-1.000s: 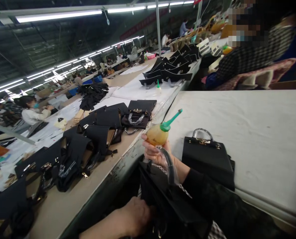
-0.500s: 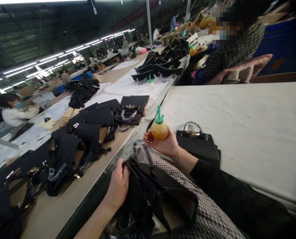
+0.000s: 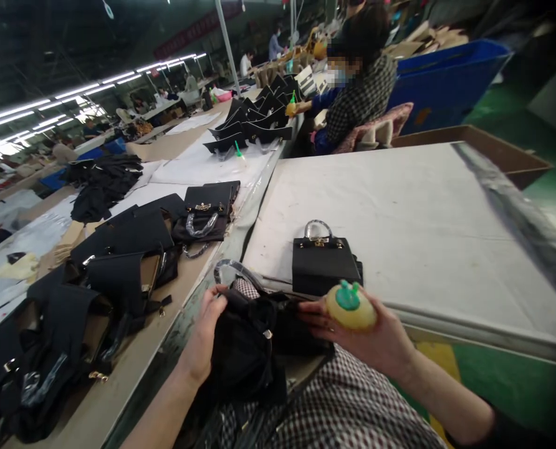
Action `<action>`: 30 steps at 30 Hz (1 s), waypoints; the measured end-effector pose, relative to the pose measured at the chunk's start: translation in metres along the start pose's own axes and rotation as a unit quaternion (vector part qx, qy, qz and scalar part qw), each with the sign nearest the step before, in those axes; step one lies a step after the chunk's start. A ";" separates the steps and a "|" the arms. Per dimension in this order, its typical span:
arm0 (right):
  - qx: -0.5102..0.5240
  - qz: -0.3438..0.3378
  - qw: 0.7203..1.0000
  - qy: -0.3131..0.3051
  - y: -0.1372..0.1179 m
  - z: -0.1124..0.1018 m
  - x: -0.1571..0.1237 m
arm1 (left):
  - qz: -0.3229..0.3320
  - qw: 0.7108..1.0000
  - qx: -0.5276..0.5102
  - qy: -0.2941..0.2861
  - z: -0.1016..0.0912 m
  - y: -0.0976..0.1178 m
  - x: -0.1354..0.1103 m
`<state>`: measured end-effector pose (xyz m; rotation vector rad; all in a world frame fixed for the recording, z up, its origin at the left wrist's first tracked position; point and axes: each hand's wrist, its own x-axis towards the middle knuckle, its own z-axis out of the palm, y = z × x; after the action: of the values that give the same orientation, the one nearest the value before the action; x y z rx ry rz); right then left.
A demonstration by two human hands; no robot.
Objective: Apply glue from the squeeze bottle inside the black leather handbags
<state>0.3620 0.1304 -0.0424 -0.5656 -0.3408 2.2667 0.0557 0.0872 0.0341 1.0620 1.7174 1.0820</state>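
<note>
My right hand (image 3: 376, 340) is closed around a yellow glue bottle (image 3: 351, 305) with a green nozzle that points toward the camera. My left hand (image 3: 206, 330) grips the left side of a black handbag (image 3: 250, 343) lying on my lap, over checked fabric (image 3: 348, 405). The bag's plastic-wrapped handle (image 3: 234, 271) arches up just above my left fingers. My right fingertips touch the bag's upper right edge. A finished small black handbag (image 3: 322, 265) with a gold clasp lies flat on the white table (image 3: 422, 218) just beyond the bottle.
Several black bags and bag parts (image 3: 119, 262) crowd the brown bench at left. More folded black pieces (image 3: 254, 121) stand farther back. A person in a checked top (image 3: 357, 93) sits ahead beside a blue bin (image 3: 446, 75). A cardboard box (image 3: 493, 149) is at the right.
My right hand with the glue bottle dropped from above the table edge to my lap. The bottle tipped its nozzle toward me. The bag rose higher on my lap. The view swung right.
</note>
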 end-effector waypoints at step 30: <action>0.071 0.073 0.993 -0.058 0.016 0.070 0.006 | 0.204 0.942 0.194 -0.183 0.031 -0.025 -0.009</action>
<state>0.3137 0.1198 0.0101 -0.3981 -0.1975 2.4471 0.0811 0.0797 0.0035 1.8078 1.4681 0.7255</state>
